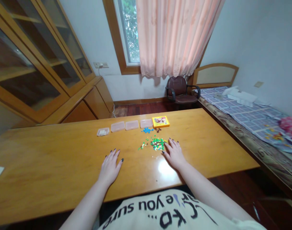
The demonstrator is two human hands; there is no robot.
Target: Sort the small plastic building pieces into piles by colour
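My left hand [110, 166] lies flat on the wooden table [64, 166], fingers spread and nothing in it. My right hand [175, 154] also rests on the table with its fingers apart, close beside a mixed pile of small green, white, yellow and brown pieces [157, 143]. Whether its fingertips touch the pile's edge I cannot tell. A few loose pieces [143, 146] lie left of the pile. Behind it sit a small heap of blue pieces [147, 130] and a smaller one of brown pieces [158, 130].
Along the table's far side stand a yellow box [160, 121], several clear plastic trays [131, 125], and a small tray [103, 132] holding something white. A bed [246, 111] is at the right, a brown chair [180, 91] beyond the table, and a glass-door cabinet [40, 57] at the left.
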